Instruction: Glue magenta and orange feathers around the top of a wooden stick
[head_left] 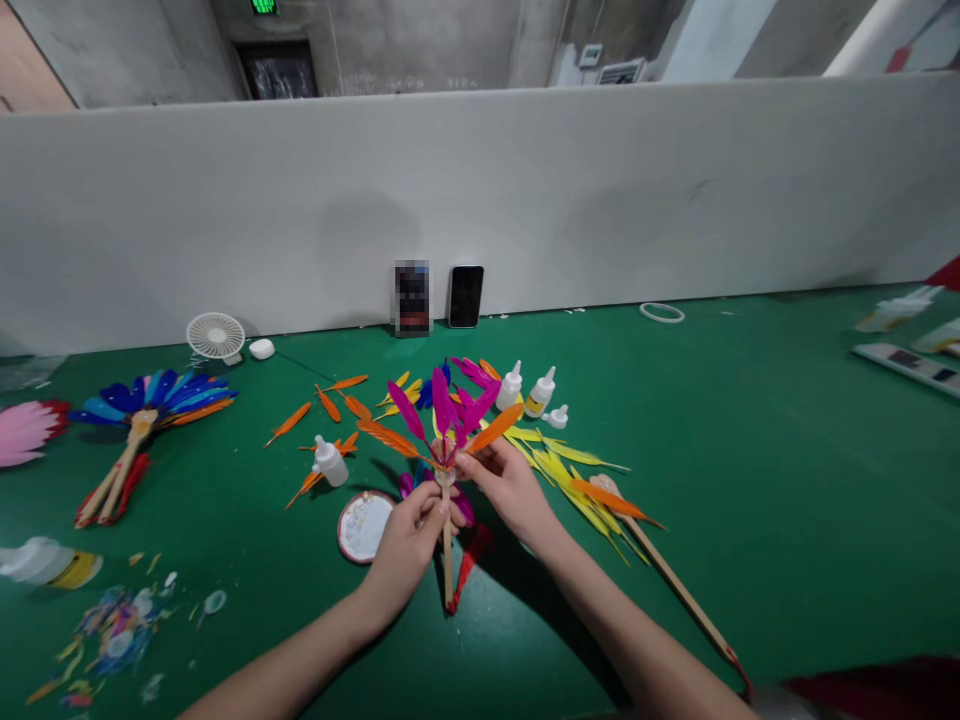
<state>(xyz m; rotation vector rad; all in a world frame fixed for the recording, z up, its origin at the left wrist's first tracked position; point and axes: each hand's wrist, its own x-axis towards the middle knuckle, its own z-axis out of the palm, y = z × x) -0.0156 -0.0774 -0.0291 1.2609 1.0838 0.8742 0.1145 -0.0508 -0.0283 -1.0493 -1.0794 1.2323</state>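
Observation:
In the middle of the head view is a feather fan (445, 480) with a wooden handle and a red tassel at its lower end. Magenta feathers (442, 400) spread from its top, with an orange feather on each side. My left hand (414, 530) is closed around the handle just below the head. The fingers of my right hand (501, 482) pinch the base of the right orange feather (495, 428) where it meets the fan head. Close to my left hand lies a round white lid (365, 526) with a red rim and small bits in it.
Glue bottles (330, 462) stand around the fan. Loose orange feathers (291, 424) lie left, yellow feathers (574, 480) right, beside another wooden handle (675, 580). Finished-looking blue feather fans (154, 400) lie far left, above colourful scraps (116, 630). Two phones (466, 297) lean on the white partition (525, 200).

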